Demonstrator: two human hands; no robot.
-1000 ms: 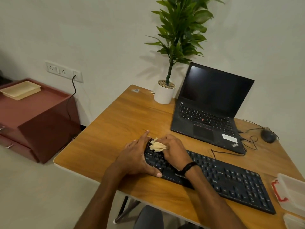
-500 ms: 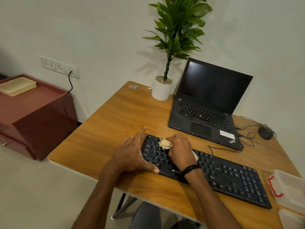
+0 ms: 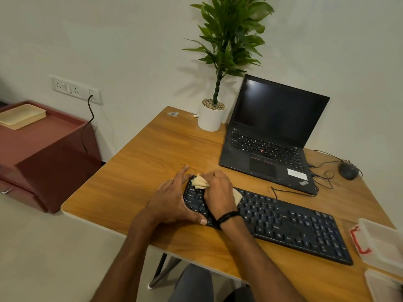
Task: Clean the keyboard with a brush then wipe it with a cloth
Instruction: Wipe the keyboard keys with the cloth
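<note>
**Cloth on keyboard's left end, one grip steadying**

From my remote view, counts, big to small. One wooden surface (image 3: 152, 162). One maroon cabinet (image 3: 50, 162) off its left side, with one cream tray (image 3: 21, 116) on top. One open laptop (image 3: 272, 136), screen dark, at the back. One black keyboard (image 3: 294, 227) lying near the front edge. One plant (image 3: 226, 40) in a white pot just left of the laptop. Two clear containers (image 3: 383, 243) at the right edge. Two bare hands. The left grip (image 3: 172, 201) is released, fingers straight, flat against the keyboard's left end, thumb along its front edge. The right grip (image 3: 218, 192) is clenched round one beige cloth (image 3: 199, 183), which is pressed onto the leftmost keys. One mouse (image 3: 348, 170) to the right of the laptop.
</note>
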